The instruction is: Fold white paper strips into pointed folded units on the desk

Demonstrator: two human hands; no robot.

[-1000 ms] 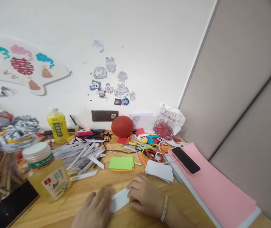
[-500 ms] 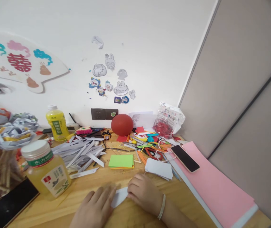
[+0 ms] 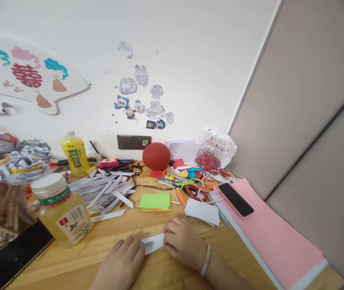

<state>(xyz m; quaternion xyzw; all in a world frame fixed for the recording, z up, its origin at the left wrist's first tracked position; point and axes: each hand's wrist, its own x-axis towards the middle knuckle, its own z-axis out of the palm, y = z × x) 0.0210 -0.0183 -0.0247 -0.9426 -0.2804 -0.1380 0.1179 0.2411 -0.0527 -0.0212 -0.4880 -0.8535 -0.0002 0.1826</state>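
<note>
A small folded piece of white paper (image 3: 153, 244) lies on the wooden table (image 3: 105, 233) between my hands. My left hand (image 3: 123, 257) holds its left end with curled fingers. At the right end, my right hand (image 3: 182, 243) pinches the paper between thumb and fingers; a bracelet circles that wrist. The fingertips hide both ends of the paper. Beyond my right hand lies a stack of white paper pieces (image 3: 202, 211). Straight ahead is a pad of green paper (image 3: 155, 201) with orange sheets under it.
White paper strips (image 3: 104, 191) pile up at the left, behind a drink bottle (image 3: 64, 217). Scissors (image 3: 197, 193) and coloured scraps clutter the back, near a red balloon (image 3: 156, 156). A phone (image 3: 236, 200) rests on pink paper (image 3: 274, 237) at the right.
The fingers of my left hand have gone from stretched flat to curled on the paper's left end. More of the strip now shows between my hands. The view has shifted slightly.
</note>
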